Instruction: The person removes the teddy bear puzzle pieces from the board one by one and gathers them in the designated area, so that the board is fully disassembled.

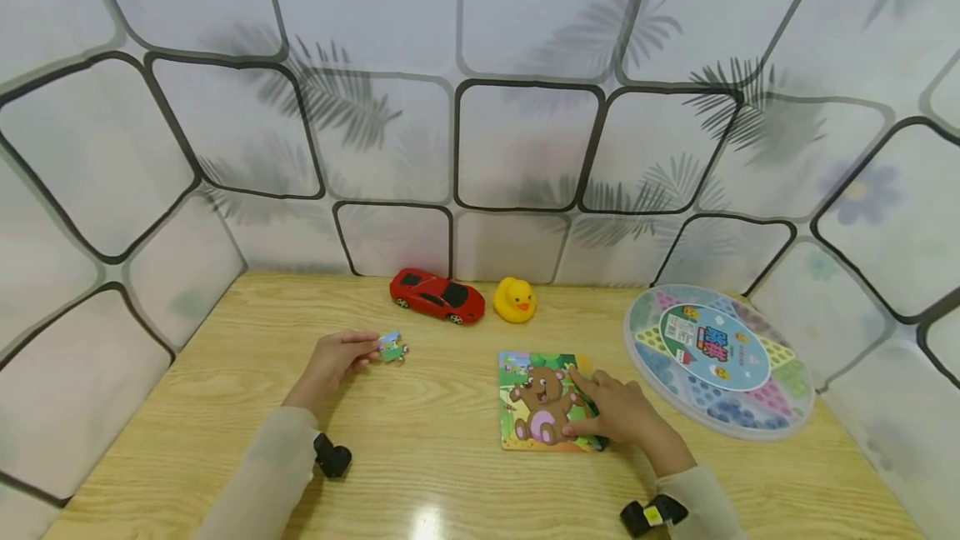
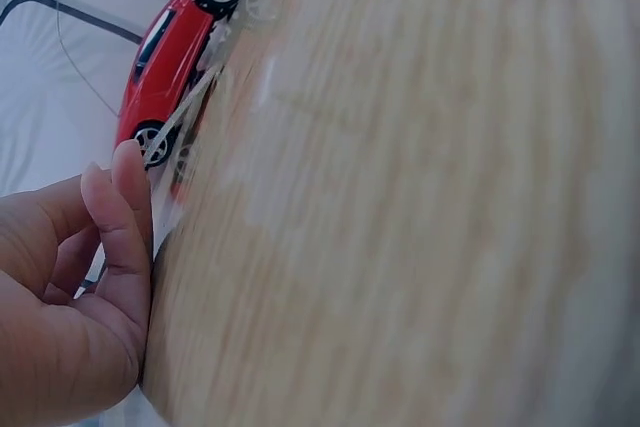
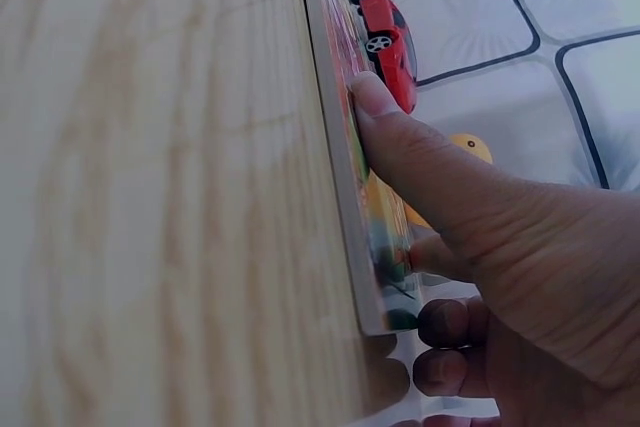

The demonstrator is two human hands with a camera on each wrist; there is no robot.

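Observation:
Between its thumb and fingertips my left hand [image 1: 341, 365] pinches a small jigsaw piece [image 1: 392, 347], blue and green, just over the table. In the left wrist view the piece appears only as a thin pale edge beyond the fingers. A square bear puzzle [image 1: 542, 407] lies flat on the table at centre right. My right hand [image 1: 622, 413] rests on its right side, thumb and index finger touching the top, the other fingers by the edge. That hand covers part of the puzzle's right side.
Along the back of the table stand a red toy car [image 1: 437, 297] and a yellow rubber duck [image 1: 514, 301]. A round Chinese checkers board [image 1: 716, 361] lies right of the puzzle. Patterned fabric walls [image 1: 517, 148] border the table [image 1: 420, 440].

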